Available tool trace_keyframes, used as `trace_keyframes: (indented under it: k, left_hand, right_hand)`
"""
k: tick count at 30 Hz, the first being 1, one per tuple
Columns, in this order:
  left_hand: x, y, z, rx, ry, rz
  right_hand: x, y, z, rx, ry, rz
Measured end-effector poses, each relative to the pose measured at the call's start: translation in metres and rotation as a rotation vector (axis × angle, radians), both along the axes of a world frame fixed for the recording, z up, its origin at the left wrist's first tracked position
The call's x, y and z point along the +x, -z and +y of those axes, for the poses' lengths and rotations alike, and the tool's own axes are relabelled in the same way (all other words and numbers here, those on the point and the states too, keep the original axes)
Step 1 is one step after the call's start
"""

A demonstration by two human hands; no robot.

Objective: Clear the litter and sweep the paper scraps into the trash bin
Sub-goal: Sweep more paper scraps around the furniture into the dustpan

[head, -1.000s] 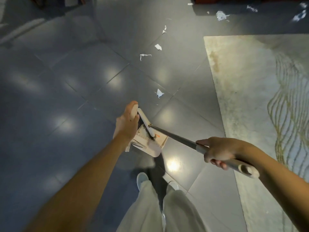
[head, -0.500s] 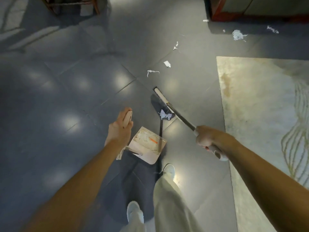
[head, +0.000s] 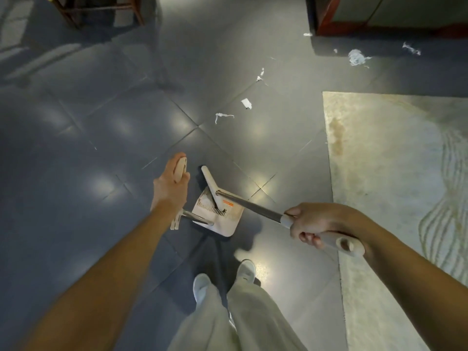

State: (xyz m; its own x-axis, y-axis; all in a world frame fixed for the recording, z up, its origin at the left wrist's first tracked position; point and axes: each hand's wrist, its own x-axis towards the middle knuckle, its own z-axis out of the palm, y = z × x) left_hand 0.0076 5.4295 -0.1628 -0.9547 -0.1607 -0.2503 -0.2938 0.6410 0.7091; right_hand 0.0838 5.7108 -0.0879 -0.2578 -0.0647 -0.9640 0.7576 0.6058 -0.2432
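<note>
Floor [head: 76, 173]: dark grey glossy tiles, joints running diagonally, soft bright reflections scattered across them. To my right, a pale rug [head: 392, 173] with a wavy line pattern and a brownish stain [head: 335, 130] near its edge. Ahead right: red-brown wooden cabinet base [head: 354, 27]. Ahead left: dark wooden furniture legs [head: 101, 8].

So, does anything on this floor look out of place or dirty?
White torn paper scraps lie scattered on the grey tiled floor, more near the red wooden furniture. The pale patterned rug has a brownish stain by its left edge.
</note>
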Motion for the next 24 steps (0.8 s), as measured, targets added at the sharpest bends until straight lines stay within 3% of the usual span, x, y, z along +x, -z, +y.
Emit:
trace_keyframes:
  k: [12, 24]
  left_hand:
    - [-0.105, -0.025, 0.025, -0.011, 0.041, 0.185]
    - [-0.316, -0.015, 0.023, 0.04, 0.025, 0.076]
  right_hand:
    - [-0.103, -0.037, 0.022, 0.055, 0.134, 0.21]
    - [-0.322, -0.007, 0.032, 0.17, 0.224, 0.302]
